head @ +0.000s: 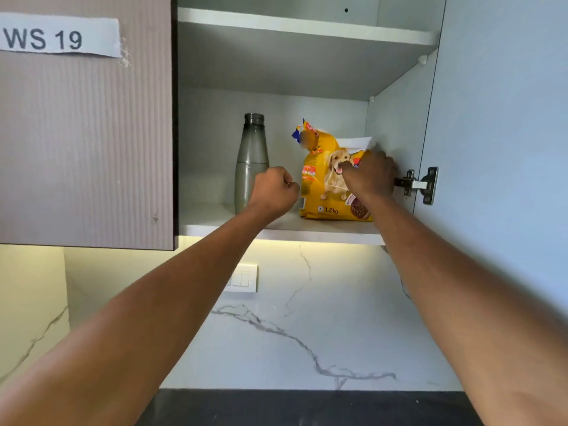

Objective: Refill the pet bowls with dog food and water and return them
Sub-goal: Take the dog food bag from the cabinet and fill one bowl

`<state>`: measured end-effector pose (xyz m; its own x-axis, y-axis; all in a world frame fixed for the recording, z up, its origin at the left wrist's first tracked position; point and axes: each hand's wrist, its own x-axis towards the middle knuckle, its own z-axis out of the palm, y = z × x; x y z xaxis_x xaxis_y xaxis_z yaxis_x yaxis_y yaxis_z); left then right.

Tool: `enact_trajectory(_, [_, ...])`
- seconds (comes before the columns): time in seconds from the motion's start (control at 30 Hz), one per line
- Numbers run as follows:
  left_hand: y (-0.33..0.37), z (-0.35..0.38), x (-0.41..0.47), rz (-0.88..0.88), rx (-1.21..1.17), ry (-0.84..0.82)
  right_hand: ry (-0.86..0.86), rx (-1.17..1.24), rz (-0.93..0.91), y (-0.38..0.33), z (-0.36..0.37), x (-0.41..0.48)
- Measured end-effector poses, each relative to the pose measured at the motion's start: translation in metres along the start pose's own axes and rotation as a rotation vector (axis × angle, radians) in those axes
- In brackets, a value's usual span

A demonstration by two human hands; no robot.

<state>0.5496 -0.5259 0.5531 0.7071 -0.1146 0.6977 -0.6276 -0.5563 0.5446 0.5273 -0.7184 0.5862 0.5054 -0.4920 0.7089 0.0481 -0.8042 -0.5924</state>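
a home kitchen: an open wall cupboard (307, 229) with white shelves, a dog food bag (325, 192) and bottle (250, 161) inside, marble-look backsplash (307, 327), light switch (241, 278), dark counter (307, 407) below.

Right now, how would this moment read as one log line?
right hand: grips dog food bag | left hand: fist beside bag | bottle: upright on shelf

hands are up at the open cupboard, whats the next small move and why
Probably draw the dog food bag forward off the shelf: the right hand grips its upper front, while the left hand is a fist beside it, holding nothing.
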Motion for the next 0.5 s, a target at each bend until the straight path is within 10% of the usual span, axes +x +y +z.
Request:
enact_trajectory(0.23, [0.021, 0.062, 0.057, -0.278, -0.316, -0.302, -0.162, 0.271, 0.198, 0.022, 0.017, 0.031])
enact_trajectory(0.5, [0.012, 0.079, 0.063, -0.341, -0.240, -0.226, -0.161, 0.346, 0.239, 0.040, 0.024, 0.022])
